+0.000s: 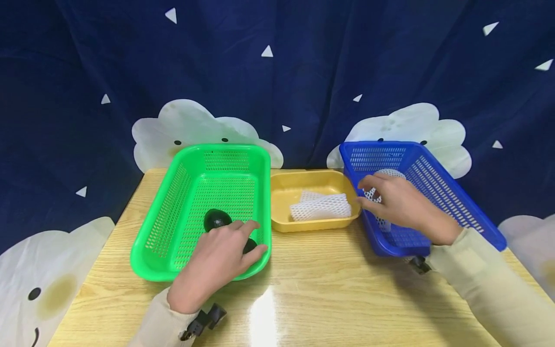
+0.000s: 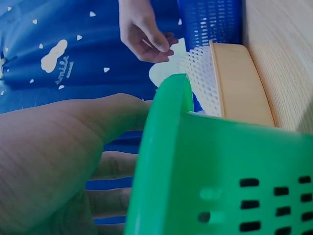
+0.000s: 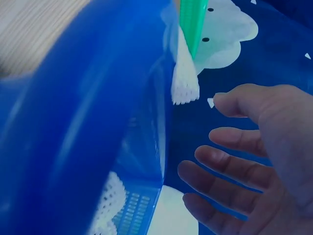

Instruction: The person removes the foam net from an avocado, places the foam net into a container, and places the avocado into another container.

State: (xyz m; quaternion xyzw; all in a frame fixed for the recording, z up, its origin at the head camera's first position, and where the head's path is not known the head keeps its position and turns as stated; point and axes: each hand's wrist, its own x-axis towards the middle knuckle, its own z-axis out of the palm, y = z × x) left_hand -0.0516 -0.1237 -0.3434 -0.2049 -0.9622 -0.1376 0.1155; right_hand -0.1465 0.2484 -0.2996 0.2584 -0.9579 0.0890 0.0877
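My left hand (image 1: 221, 253) hangs over the near side of the green basket (image 1: 145, 262), its thumb and fingers spread apart. Two dark, glossy, avocado-like fruits are inside: one fruit (image 1: 215, 220) lies just beyond the hand, and the other fruit (image 1: 250, 246) shows partly between thumb and index finger, with no clear grip on it. My right hand (image 1: 396, 202) is above the blue basket (image 1: 459, 193), fingers loosely bent and holding nothing, as the right wrist view shows. Beneath it lie white foam nets (image 1: 392, 173), partly hidden by the hand; their contents cannot be made out.
A yellow tray (image 1: 284, 224) stands between the two baskets, with white foam net sleeves (image 1: 323, 207) lying in it. All three containers sit on a wooden table (image 1: 321, 284). Behind the table hangs a dark blue curtain (image 1: 303, 86) with clouds and triangles.
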